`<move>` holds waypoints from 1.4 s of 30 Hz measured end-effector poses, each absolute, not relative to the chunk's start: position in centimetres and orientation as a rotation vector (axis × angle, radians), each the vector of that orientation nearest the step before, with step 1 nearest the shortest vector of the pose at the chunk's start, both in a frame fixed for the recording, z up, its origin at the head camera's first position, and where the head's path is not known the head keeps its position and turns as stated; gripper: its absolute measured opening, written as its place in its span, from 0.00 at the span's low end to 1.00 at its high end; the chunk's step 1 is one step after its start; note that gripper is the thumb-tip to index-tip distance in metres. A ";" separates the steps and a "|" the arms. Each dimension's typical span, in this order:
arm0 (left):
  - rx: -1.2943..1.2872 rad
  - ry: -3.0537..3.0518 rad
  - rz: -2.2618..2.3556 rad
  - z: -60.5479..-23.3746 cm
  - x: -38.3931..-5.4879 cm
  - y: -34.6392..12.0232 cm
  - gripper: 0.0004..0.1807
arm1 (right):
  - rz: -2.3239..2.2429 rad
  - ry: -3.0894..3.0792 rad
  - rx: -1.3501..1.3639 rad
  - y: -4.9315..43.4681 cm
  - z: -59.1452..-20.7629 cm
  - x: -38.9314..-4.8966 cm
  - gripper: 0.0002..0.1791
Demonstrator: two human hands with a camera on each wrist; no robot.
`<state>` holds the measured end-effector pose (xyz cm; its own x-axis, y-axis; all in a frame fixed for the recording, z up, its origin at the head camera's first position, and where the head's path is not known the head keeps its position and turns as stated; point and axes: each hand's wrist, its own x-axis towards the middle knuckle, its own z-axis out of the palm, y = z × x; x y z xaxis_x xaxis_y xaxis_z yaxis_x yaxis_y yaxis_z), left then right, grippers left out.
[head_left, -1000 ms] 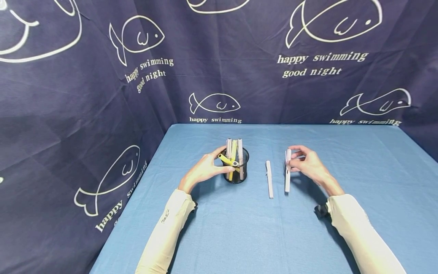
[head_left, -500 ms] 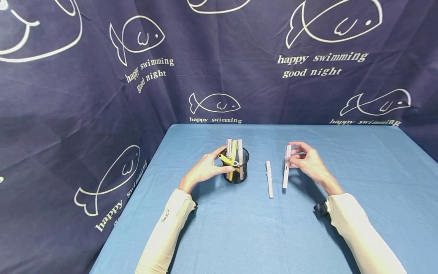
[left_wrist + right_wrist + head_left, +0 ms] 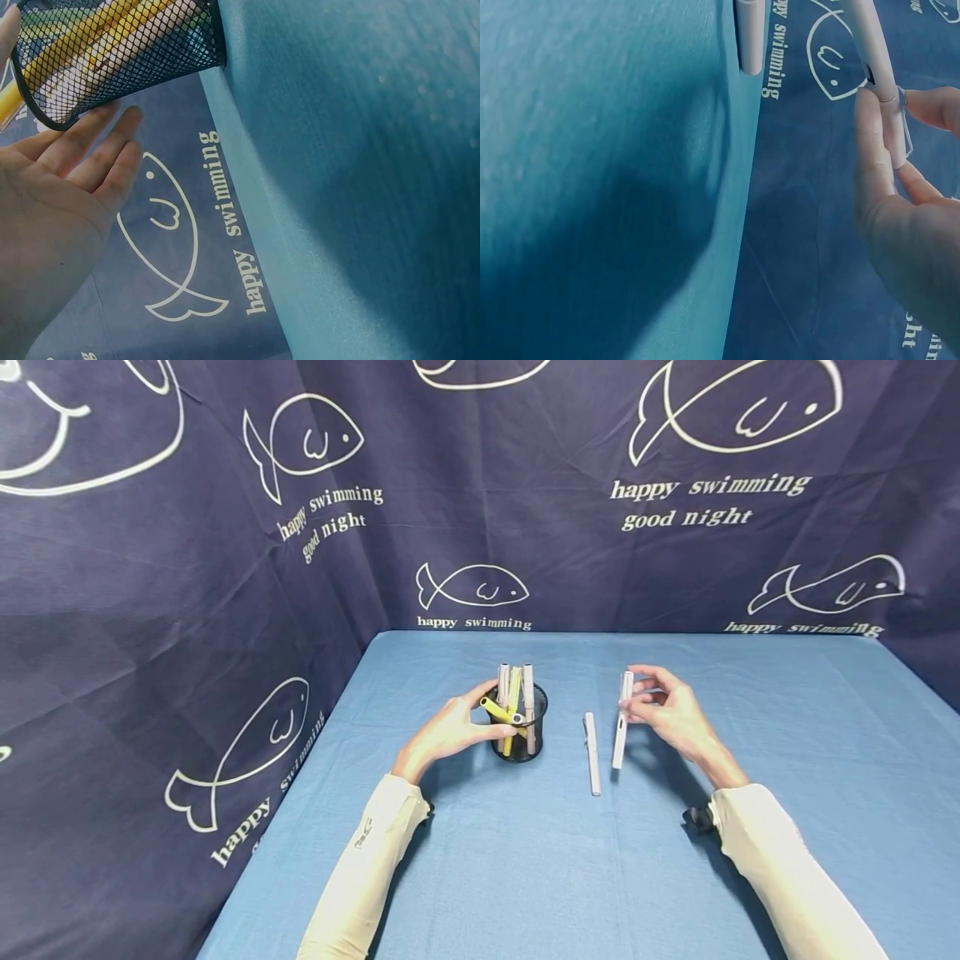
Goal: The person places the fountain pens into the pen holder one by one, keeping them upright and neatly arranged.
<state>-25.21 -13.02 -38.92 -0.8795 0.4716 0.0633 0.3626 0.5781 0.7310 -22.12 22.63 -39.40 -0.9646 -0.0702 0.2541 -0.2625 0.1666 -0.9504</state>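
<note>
A black mesh pen holder [image 3: 537, 727] stands on the table with several pens in it, yellow pens [image 3: 514, 692] and pale pink ones, one yellow leaning out over the rim. My left hand [image 3: 446, 731] holds the holder from the left, thumb in front and fingers reaching round behind. The left wrist view shows its fingertips right at the mesh wall [image 3: 150, 56]. Between thumb and fingers, my right hand [image 3: 678, 714] pinches a pale pink pen [image 3: 620, 739] near its clip end; its other end points down. To its left, a second pale pink pen [image 3: 592, 756] lies on the table.
Blue cloth [image 3: 555, 877] covers the table. A dark blue curtain [image 3: 570, 568] with white fish drawings hangs behind it and along the left side. Both forearms, in cream sleeves [image 3: 787, 868], reach in from the front.
My right hand has lifted the pen it pinches and shifted it slightly left, towards the pen lying down. The left hand and the pen holder have stayed put.
</note>
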 end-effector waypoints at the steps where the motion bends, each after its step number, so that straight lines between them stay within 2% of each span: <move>1: 0.709 2.665 1.189 -38.9 -25.2 -13.0 0.51 | 1.905 -2.273 0.334 22.5 -39.4 -22.1 0.35; 18: 0.717 2.662 1.206 -38.9 -25.0 -13.1 0.51 | 1.881 -2.206 0.371 21.5 -38.3 -21.8 0.31; 42: 0.712 2.654 1.196 -38.7 -25.1 -12.9 0.51 | 1.852 -2.150 0.406 20.4 -37.3 -21.9 0.32</move>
<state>-25.12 -12.94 -38.74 -0.8771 0.4764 0.0606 0.3610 0.5708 0.7374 -21.94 20.35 -37.34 -0.9230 -0.0328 0.3833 -0.3839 0.1417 -0.9124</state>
